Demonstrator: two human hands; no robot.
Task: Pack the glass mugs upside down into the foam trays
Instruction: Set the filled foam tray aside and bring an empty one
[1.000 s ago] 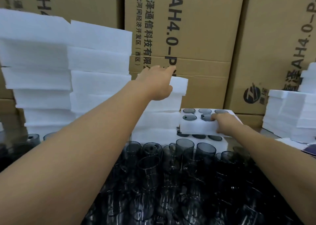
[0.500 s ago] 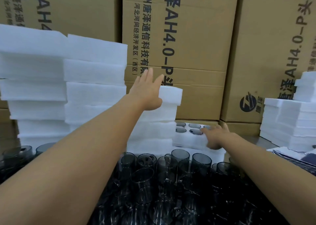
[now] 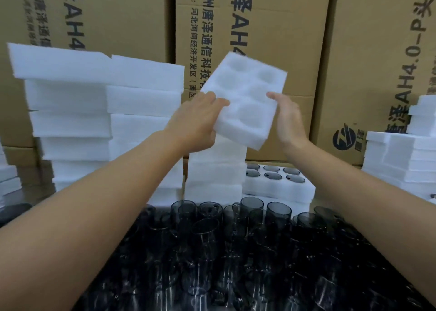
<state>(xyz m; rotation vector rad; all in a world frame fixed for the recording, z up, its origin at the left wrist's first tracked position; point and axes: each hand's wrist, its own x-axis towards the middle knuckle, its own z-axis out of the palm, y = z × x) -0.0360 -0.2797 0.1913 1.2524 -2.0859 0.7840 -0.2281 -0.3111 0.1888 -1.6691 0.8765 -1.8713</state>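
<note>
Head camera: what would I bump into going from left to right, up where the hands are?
Tall foam stack → left hand → held tray → right hand → smaller foam stack.

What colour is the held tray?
White, unpatterned; the tray shows best in the head view.

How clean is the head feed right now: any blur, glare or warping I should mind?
Head view: the lifted foam tray and right hand are motion-blurred, edges soft; the glass mugs below read dark and murky, with only small glints; wide-angle bowing tilts the cardboard boxes at the sides; lighting is even, no harsh glare.
</note>
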